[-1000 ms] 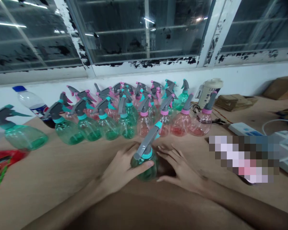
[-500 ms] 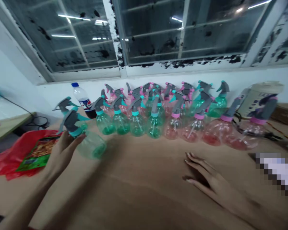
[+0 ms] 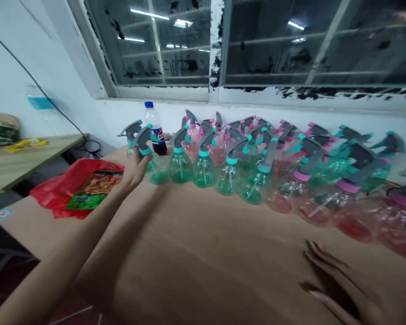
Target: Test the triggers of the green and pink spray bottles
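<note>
My left hand (image 3: 135, 169) grips a green spray bottle (image 3: 158, 171) by its neck, just under the grey trigger head, at the left end of the front row. The bottle is close to upright at the tabletop; whether its base touches cannot be told. Beside it stands another green spray bottle (image 3: 179, 164), and several green and pink ones run on to the right. My right hand (image 3: 338, 280) rests low on the right with fingers spread over the table, holding nothing. The nearest thing to it is a pink spray bottle (image 3: 355, 223).
Behind the held bottle stands a cola bottle (image 3: 159, 135) with a blue cap. A red plastic bag (image 3: 59, 185) with a snack packet (image 3: 94, 189) lies on the left of the table (image 3: 196, 262). A second table (image 3: 30, 155) is further left, under a window wall.
My left hand has carried the green spray bottle back toward the row and set it more upright. The view has swung left. My right hand stays spread over the table.
</note>
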`<action>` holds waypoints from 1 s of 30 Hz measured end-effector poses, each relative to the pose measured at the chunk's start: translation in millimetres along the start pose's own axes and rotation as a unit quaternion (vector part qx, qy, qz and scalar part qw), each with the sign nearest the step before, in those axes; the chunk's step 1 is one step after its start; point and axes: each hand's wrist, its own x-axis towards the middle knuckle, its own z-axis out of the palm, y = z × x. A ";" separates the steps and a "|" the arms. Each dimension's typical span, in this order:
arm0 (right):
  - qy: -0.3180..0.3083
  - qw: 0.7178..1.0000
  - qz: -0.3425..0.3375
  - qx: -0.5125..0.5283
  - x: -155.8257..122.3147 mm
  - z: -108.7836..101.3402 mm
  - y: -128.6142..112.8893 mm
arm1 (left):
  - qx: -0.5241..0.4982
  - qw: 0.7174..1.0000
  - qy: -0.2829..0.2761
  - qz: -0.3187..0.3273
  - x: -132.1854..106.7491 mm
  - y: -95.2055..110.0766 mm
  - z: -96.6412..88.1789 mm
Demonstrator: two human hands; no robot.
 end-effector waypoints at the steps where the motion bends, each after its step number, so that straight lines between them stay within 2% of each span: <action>1: 0.010 1.000 0.006 0.006 -0.9 3.8 1.4 | -0.005 1.000 0.002 0.003 2.5 -1.3 2.8; 7: 0.008 1.000 0.017 0.009 -7.7 17.7 9.1 | -0.015 1.000 0.014 0.012 15.5 0.1 16.1; 14: -0.021 0.999 0.033 0.010 -10.6 16.4 7.1 | -0.020 0.999 0.026 0.018 26.4 4.4 29.2; 18: -0.037 0.999 0.036 0.006 -9.8 12.0 3.4 | -0.018 0.999 0.007 0.037 31.2 6.7 23.4; 22: -0.022 0.999 0.023 0.001 -7.7 8.4 -0.9 | -0.010 0.999 0.008 0.036 28.8 8.5 15.8; 26: -0.007 1.000 0.019 -0.016 -6.8 5.6 -2.7 | -0.013 0.999 0.042 0.022 12.0 12.4 4.4; 30: -0.019 0.999 0.003 -0.031 -7.5 4.1 -0.4 | -0.012 0.995 0.100 0.018 -14.8 22.4 -11.1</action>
